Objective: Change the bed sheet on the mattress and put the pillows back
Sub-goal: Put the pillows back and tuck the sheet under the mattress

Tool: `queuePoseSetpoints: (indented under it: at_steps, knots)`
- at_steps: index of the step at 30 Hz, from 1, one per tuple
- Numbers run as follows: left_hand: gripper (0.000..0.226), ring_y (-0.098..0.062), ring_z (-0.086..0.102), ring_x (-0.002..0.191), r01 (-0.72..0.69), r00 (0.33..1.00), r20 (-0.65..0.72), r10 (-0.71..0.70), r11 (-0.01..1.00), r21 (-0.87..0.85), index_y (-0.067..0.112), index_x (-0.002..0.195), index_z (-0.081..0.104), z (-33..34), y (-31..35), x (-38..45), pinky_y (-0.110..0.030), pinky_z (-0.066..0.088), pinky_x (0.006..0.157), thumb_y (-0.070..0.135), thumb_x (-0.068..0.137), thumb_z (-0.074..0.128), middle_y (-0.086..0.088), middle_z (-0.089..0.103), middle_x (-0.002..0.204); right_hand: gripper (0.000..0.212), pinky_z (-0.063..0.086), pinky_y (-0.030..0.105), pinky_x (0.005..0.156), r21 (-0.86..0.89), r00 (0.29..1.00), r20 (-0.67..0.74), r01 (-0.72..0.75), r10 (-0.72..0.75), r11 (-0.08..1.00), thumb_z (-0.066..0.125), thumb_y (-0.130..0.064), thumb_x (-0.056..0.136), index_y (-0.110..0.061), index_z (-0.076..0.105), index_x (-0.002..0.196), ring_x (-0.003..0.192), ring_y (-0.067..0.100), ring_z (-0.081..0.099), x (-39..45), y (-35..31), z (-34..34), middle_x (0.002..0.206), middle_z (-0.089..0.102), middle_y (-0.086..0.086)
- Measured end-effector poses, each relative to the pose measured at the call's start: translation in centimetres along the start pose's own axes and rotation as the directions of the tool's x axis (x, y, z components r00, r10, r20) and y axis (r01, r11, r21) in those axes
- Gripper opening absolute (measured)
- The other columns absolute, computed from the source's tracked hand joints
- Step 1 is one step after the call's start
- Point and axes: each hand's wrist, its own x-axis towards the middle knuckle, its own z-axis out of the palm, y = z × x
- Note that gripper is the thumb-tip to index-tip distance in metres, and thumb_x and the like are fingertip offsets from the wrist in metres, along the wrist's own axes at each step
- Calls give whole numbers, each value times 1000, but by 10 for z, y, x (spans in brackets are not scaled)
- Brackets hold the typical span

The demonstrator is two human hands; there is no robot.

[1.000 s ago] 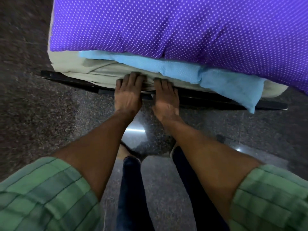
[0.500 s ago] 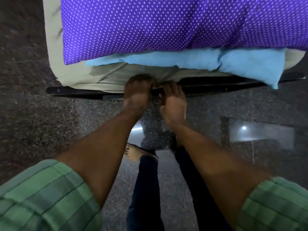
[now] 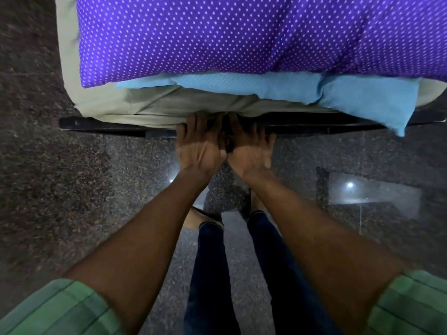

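The one camera sits on my head and looks forward and steeply down over my own arms, which run up from the bottom corners of the frame. It is close: my hands, left (image 3: 199, 146) and right (image 3: 249, 148), meet near the middle, at the edge of the bed (image 3: 104, 110) that fills the upper part. The wide lens bends the bed frame (image 3: 96, 125). Below, my legs and the floor (image 3: 48, 189) show straight underneath.
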Motion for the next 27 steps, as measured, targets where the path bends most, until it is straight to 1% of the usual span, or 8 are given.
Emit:
queuePoseSetpoints:
  at_steps: [3, 9, 13, 16, 18, 22, 25, 27]
  knots:
    - [34, -34, 60, 96, 59, 998, 16, -59, 998, -38, 24, 110, 75, -8, 9, 18, -43, 31, 84, 38, 87, 55, -11, 70, 98, 69, 44, 43, 99, 190, 979, 205, -55, 15, 980, 45, -54, 102, -44, 12, 161, 126, 39, 56, 10, -6, -6, 145, 54, 16]
    - [33, -30, 68, 71, 27, 993, 115, -16, 995, -96, 20, 94, 77, -10, 4, 28, -42, 33, 88, 40, 81, 55, -7, 73, 70, 73, 40, 44, 105, 234, 930, 360, -171, 78, 957, 52, -51, 100, -43, 12, 161, 136, 38, 48, 27, -17, -20, 149, 49, 17]
    - [34, -26, 70, 92, 97, 966, 245, -86, 995, -33, 20, 86, 77, -13, 10, 50, -41, 29, 100, 46, 90, 56, -4, 76, 84, 67, 40, 43, 103, 271, 912, 400, -217, 95, 938, 47, -51, 104, -43, 14, 162, 138, 38, 47, 36, -22, -23, 152, 47, 17]
    - [33, -30, 62, 104, 85, 968, 239, -81, 996, -7, 21, 99, 75, -14, 15, 44, -45, 22, 96, 43, 93, 51, -4, 74, 99, 58, 43, 43, 95, 176, 945, 322, -111, 49, 978, 49, -49, 102, -43, 27, 155, 129, 37, 55, 28, -17, -27, 142, 56, 13]
    - [37, -34, 57, 103, 101, 984, 151, -93, 994, -47, 24, 113, 71, -11, 13, 26, -45, 27, 89, 42, 87, 51, -10, 67, 107, 51, 43, 43, 96, 66, 987, 162, -7, -4, 998, 52, -43, 98, -41, 40, 147, 123, 37, 58, 15, -12, -31, 132, 63, 10]
    - [75, -35, 46, 112, 91, 993, 85, -81, 989, -117, 30, 144, 52, 6, 5, 0, -44, 28, 85, 47, 72, 45, -15, 52, 130, 71, 39, 48, 98, -83, 975, -171, 126, -139, 989, 69, -31, 67, -30, 60, 137, 125, 38, 46, -4, -5, -26, 135, 57, 13]
    - [81, -35, 46, 115, 85, 994, 84, -73, 984, -154, 32, 146, 51, 9, -4, -5, -44, 33, 88, 48, 67, 57, -13, 51, 133, 81, 37, 47, 96, -44, 963, -148, 221, -225, 974, 72, -26, 60, -24, 57, 139, 126, 35, 40, 1, -13, -22, 140, 49, 17]
    - [72, -34, 49, 113, 101, 994, -11, -106, 974, -204, 29, 136, 60, 4, -11, -7, -43, 37, 86, 41, 66, 56, -10, 56, 127, 80, 35, 49, 96, 5, 970, -94, 224, -223, 975, 73, -28, 63, -23, 55, 141, 126, 35, 37, 5, -21, -18, 141, 47, 17]
